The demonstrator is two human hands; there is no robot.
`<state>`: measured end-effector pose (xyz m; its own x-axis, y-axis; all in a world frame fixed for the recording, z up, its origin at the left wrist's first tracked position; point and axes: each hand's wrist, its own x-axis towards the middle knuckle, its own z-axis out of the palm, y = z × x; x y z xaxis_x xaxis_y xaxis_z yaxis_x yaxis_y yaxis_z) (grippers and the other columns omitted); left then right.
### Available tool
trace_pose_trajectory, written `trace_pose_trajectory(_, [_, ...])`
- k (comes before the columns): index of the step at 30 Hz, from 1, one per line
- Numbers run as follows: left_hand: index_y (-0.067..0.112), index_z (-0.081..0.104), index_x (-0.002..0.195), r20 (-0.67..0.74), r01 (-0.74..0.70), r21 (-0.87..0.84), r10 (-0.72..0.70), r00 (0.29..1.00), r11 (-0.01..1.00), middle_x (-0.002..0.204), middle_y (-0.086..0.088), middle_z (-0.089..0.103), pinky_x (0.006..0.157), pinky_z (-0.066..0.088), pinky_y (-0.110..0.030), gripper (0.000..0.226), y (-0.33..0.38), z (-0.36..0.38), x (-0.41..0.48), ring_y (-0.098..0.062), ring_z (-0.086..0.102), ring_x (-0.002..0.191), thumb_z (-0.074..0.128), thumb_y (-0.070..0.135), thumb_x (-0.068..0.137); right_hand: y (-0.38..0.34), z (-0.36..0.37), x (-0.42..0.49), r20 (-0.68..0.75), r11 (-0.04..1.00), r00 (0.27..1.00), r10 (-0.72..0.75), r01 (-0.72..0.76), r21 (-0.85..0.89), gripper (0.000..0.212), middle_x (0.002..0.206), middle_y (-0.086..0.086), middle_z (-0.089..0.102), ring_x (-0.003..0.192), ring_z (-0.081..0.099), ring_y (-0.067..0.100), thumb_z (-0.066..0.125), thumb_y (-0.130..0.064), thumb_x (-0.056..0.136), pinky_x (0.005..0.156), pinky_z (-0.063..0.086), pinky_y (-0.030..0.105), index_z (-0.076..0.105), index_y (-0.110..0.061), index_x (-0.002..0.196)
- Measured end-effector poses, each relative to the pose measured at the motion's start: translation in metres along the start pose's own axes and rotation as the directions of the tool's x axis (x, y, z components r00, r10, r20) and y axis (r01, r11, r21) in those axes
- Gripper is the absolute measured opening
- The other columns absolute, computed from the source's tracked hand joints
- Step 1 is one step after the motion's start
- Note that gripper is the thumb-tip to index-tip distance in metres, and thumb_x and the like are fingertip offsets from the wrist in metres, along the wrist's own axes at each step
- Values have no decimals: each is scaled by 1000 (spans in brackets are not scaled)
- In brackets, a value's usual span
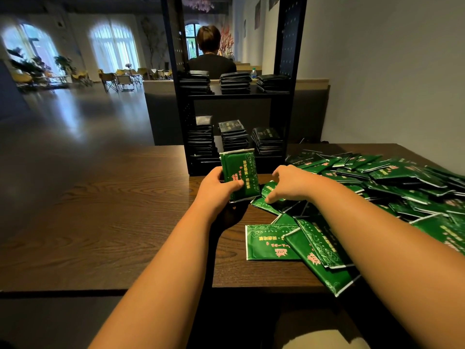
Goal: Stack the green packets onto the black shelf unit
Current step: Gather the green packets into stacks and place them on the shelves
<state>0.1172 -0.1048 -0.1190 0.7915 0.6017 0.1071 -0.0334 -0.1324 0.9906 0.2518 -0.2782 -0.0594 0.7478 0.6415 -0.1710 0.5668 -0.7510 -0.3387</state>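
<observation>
My left hand [218, 185] grips a small stack of green packets [241, 172], held upright just in front of the black shelf unit [283, 79]. My right hand [289, 183] reaches down onto a green packet [266, 191] lying flat on the table, fingers curled on it; whether it is lifted I cannot tell. A big loose pile of green packets [392, 180] spreads over the table to the right. Both shelves hold three stacks of packets each, upper stacks [235, 83] and lower stacks [234, 134].
The dark wooden table [113, 210] stretches left of my hands. More packets [271, 244] lie near the front edge. A grey wall [390, 71] rises at the right. A person [210, 56] sits behind the shelf unit, back turned. Chairs stand far left.
</observation>
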Motion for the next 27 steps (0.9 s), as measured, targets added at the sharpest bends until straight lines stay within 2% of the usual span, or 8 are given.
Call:
trace_pose_trajectory(3, [25, 71, 123, -9, 15, -19, -15, 1000, 1000, 115, 1, 80, 97, 63, -47, 35, 0, 0, 2, -20, 79, 105, 81, 12, 92, 3, -3, -6, 36, 996, 998, -46, 43, 78, 85, 150, 10, 59, 131, 60, 30, 87, -50, 86, 110, 50, 45, 52, -11, 153])
trace_pose_trajectory(6, [23, 73, 121, -26, 19, -61, -20, 999, 998, 115, -3, 80, 94, 63, -51, 34, 1, -1, 3, -26, 78, 107, 79, 11, 90, 7, -5, -8, -16, 989, 998, -62, 64, 136, 65, 141, 17, 66, 126, 64, 33, 75, -51, 97, 107, 51, 47, 62, -5, 142])
trace_pose_trajectory(9, [12, 72, 121, -64, 18, -106, -25, 998, 994, 113, -8, 79, 80, 60, -37, 29, 1, -2, 4, -27, 77, 104, 73, 3, 93, 7, -3, -9, 32, 999, 999, -30, 30, -29, 76, 152, 13, 58, 134, 58, 33, 71, -56, 99, 111, 49, 44, 52, -7, 153])
trace_pose_trajectory(14, [10, 73, 118, -71, 35, -145, -46, 996, 989, 110, -10, 80, 79, 58, -37, 28, 1, -1, 4, -26, 77, 100, 72, 0, 92, 0, 0, -10, 97, 997, 994, -45, 51, -62, 85, 152, 16, 57, 136, 57, 35, 74, -59, 95, 110, 48, 43, 50, -1, 153])
trace_pose_trajectory(18, [10, 73, 119, -70, 38, -172, -51, 996, 984, 111, -11, 80, 76, 59, -37, 30, 0, -2, 5, -27, 78, 100, 73, 0, 91, -1, 3, -1, 80, 998, 995, -59, 58, 15, 82, 143, 16, 63, 126, 61, 36, 83, -54, 89, 105, 51, 43, 57, 1, 144])
trace_pose_trajectory(22, [7, 73, 119, -72, 54, -223, -72, 995, 973, 107, -13, 81, 66, 61, -31, 29, 2, -4, 5, -23, 80, 90, 73, -1, 92, 3, 1, 4, 58, 984, 997, -57, 47, 172, 60, 121, 6, 68, 110, 62, 29, 89, -45, 86, 92, 46, 39, 70, -3, 124])
trace_pose_trajectory(24, [6, 73, 119, -75, 59, -258, -81, 994, 964, 106, -14, 81, 67, 61, -33, 29, 3, -4, 5, -27, 80, 91, 72, -1, 91, 4, 0, 7, 5, 962, 999, -47, 44, 268, 52, 117, 5, 70, 112, 63, 28, 90, -40, 86, 91, 45, 38, 74, -6, 122])
trace_pose_trajectory(27, [8, 73, 118, -64, 72, -326, -98, 993, 943, 106, -15, 81, 69, 61, -37, 30, 3, -5, 7, -36, 79, 97, 72, -1, 90, 5, -1, 14, -156, 895, 988, 14, 58, 442, 56, 126, 7, 71, 117, 65, 29, 90, -39, 87, 93, 45, 37, 71, -12, 132])
